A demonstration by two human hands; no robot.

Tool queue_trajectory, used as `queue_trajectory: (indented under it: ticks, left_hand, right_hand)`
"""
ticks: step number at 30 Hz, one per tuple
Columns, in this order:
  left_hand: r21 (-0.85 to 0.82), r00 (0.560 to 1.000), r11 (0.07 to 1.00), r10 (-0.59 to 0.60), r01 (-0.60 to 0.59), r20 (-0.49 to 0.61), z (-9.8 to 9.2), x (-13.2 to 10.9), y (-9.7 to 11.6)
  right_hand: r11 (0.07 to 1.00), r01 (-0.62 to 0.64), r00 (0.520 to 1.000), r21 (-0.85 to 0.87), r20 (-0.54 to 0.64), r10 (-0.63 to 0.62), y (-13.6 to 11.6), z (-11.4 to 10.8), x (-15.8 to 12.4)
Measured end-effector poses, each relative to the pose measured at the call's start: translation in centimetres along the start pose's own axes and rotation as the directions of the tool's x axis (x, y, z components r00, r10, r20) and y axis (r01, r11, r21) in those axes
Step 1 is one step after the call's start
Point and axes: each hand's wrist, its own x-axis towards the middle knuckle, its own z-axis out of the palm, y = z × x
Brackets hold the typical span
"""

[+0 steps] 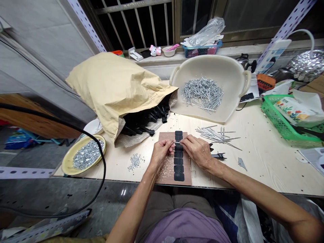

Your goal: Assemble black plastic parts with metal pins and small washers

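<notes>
My left hand (pixel 161 151) and my right hand (pixel 196 150) meet over a brown board (pixel 169 165) that carries a row of black rectangular pieces (pixel 178 156). Both hands are closed in a pinch around a thin metal nail (pixel 176 143) held between them, just above the black row. A small pile of tiny metal washers (pixel 134 161) lies to the left of my left hand. Loose long nails (pixel 217 135) lie to the right of the board. A black plastic part (pixel 218 156) rests beside my right wrist.
A tan sack (pixel 113 84) spills black plastic parts (pixel 144 123) at the back left. A cream tray (pixel 227 72) holds a heap of nails. A yellow plate (pixel 66 164) of washers sits at the left edge, a green basket (pixel 280 126) at the right, a black cable (pixel 96 141) on the left.
</notes>
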Motion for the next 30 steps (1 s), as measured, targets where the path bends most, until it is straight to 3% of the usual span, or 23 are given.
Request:
queue_trajectory:
  ticks: [4,7,15,18,21,23,27,30]
  left_hand:
    - [0.150,0.999,0.987,0.048,-0.051,0.020,-0.2,-0.3,0.6]
    - [0.232,0.997,0.969,0.080,-0.080,0.008,-0.2,-0.4,0.8]
    - [0.216,0.996,0.973,0.082,-0.086,0.029,-0.1,-0.5,0.5]
    - [0.277,0.995,0.956,0.091,-0.096,0.028,-0.1,-0.5,0.5]
    - [0.304,0.997,0.949,0.078,-0.079,0.018,0.0,-0.4,0.7]
    - [0.281,0.999,0.958,0.049,-0.053,0.020,0.2,-0.3,0.8]
    - [0.248,0.999,0.969,0.011,-0.023,0.053,0.5,-0.1,0.7]
    - [0.243,0.999,0.970,0.007,-0.019,0.048,0.7,0.1,0.5]
  right_hand:
    - [0.997,0.056,0.998,-0.054,0.010,-0.055,0.0,0.0,-0.1]
    - [1.000,-0.007,0.999,0.013,0.049,0.006,-0.1,-0.1,-0.2]
    - [0.980,-0.107,0.988,0.167,0.127,0.086,-0.1,-0.4,-0.2]
    - [0.865,-0.276,0.945,0.418,0.283,0.165,0.3,0.1,0.0]
    - [0.618,-0.477,0.853,0.624,0.499,0.155,0.6,0.8,0.2]
    - [0.550,-0.482,0.863,0.682,0.476,0.167,0.6,0.9,0.1]
    - [0.723,-0.295,0.955,0.625,0.222,0.198,0.6,0.3,-0.1]
    - [0.686,-0.351,0.930,0.637,0.320,0.179,0.7,-0.1,0.0]
